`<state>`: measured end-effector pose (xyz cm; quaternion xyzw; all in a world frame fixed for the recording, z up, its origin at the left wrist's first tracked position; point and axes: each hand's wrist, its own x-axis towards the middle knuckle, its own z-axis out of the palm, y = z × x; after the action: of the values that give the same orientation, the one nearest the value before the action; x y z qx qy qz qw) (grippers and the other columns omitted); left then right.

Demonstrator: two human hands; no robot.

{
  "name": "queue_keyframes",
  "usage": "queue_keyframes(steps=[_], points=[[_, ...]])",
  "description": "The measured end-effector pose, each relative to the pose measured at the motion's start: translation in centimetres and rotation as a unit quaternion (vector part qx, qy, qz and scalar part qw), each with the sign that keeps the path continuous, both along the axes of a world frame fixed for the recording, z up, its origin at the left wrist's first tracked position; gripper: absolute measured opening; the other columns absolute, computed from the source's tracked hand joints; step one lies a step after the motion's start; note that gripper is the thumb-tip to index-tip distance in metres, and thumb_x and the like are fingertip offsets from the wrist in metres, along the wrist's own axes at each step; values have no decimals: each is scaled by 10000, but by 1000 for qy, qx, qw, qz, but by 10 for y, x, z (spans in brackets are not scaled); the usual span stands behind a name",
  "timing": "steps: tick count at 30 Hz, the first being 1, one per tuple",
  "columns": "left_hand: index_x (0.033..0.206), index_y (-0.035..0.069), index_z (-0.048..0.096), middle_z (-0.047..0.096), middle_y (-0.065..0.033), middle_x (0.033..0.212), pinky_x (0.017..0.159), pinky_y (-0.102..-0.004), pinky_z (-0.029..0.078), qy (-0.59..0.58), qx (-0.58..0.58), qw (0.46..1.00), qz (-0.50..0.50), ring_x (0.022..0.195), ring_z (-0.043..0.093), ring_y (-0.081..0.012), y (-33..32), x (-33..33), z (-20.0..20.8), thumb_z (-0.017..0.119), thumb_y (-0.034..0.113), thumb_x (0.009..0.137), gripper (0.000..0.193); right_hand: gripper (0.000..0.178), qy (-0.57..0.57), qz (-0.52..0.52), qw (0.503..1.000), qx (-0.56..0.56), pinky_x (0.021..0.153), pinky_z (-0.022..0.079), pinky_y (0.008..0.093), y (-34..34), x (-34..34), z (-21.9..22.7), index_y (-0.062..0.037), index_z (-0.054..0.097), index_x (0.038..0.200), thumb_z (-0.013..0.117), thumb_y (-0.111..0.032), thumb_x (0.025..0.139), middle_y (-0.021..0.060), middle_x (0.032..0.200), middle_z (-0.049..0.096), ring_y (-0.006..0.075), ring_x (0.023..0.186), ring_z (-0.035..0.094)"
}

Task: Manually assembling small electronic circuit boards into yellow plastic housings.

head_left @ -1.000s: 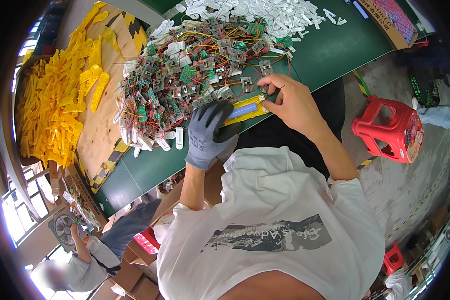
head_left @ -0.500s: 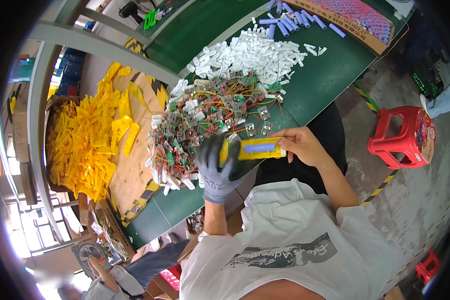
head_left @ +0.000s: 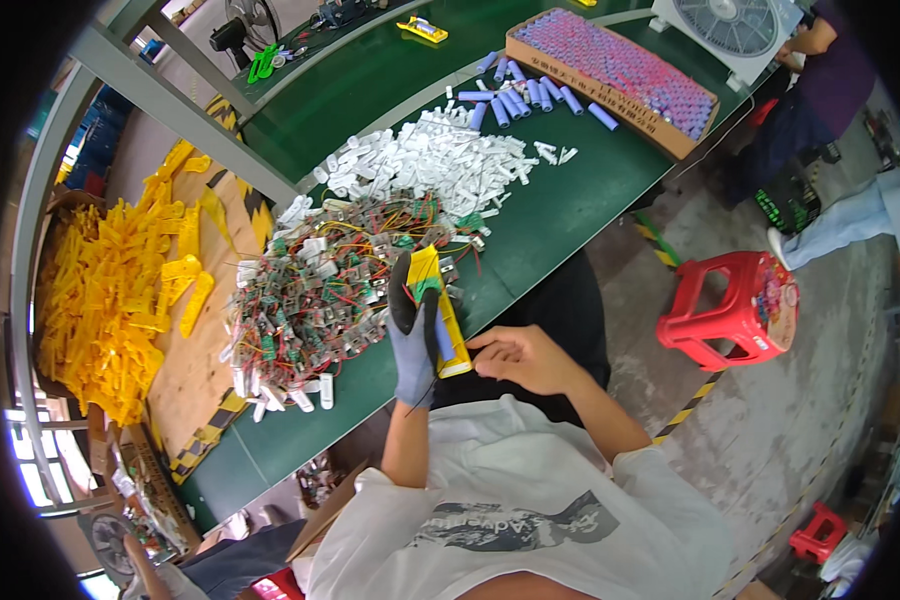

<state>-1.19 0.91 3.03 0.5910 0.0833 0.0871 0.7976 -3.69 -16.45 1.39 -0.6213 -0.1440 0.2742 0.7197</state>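
Observation:
My left hand [head_left: 415,340], in a grey and black glove, is closed around a yellow plastic case [head_left: 454,352]. The case stands nearly lengthwise in the view, and a purple cylindrical cell [head_left: 444,336] lies inside it, partly covered by my fingers. Beside the case's lower end is my bare right hand [head_left: 525,358], fingers loosely bent and apart; I see nothing held in it. Just beyond the glove lies a heap of small circuit boards with red and yellow wires [head_left: 320,280].
White plastic pieces [head_left: 420,160] are piled behind the boards on the green table [head_left: 560,195]. Loose purple cells [head_left: 520,98] lie near a carton of cells [head_left: 610,85]. Yellow cases [head_left: 110,310] fill the left. A red stool [head_left: 720,310] and other people stand around.
The yellow case has turned from lying crosswise to nearly lengthwise in my left hand. My right hand has come off its end. The view has shifted, showing more of the far right.

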Motion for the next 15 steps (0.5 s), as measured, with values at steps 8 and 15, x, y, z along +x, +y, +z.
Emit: queue_keyframes(steps=[8,15], points=[[1351,58,443,542,-65,1226,862,-266,459,3,42,999,10,1033,532,-116,27,-22,-28,557,26,907,459,241,-274,-343,834,-335,722,513,331,-119,226,-6,-61,675,1021,672,-218,839,82,928,703,204,818,672],[1314,27,459,555,-121,1231,929,-324,447,-61,223,973,-9,1058,573,-200,15,-23,-26,616,-39,782,559,210,-352,-462,684,-441,799,500,394,-158,296,-26,-120,687,1012,648,-197,821,66,933,701,275,913,655]])
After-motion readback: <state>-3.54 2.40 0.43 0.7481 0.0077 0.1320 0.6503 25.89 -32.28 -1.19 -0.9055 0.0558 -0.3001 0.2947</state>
